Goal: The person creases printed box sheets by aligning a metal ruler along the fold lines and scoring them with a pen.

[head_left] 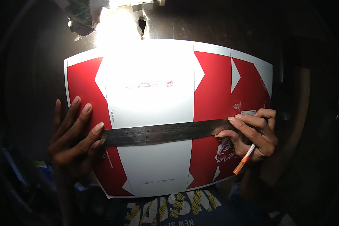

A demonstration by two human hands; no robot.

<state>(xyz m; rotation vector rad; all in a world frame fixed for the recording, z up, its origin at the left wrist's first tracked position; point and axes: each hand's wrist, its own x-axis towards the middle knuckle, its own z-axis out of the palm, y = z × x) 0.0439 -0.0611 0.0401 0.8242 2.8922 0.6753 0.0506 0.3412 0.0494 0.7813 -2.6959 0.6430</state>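
A large printed card sheet [154, 105], red and white with fold lines, lies in front of me. Across its middle runs a metal ruler [158, 134], roughly level and tilted up slightly to the right. At the ruler's left end, my left hand [74, 140] has its thumb and index finger closed on the ruler, while its other fingers spread over the red panel. My right hand [257, 135] pinches the right end with thumb and fingertips. Tucked in that same hand, a pen [245, 159] with an orange end and a white striped barrel points down to the left.
The sheet rests on a dark table [184, 26]. Bright light washes out its top middle. At the far left edge is a crumpled plastic bag [83, 17]. Blue and white items [45, 171] show dimly beyond my left wrist. My printed shirt [173, 207] borders the sheet's near edge.
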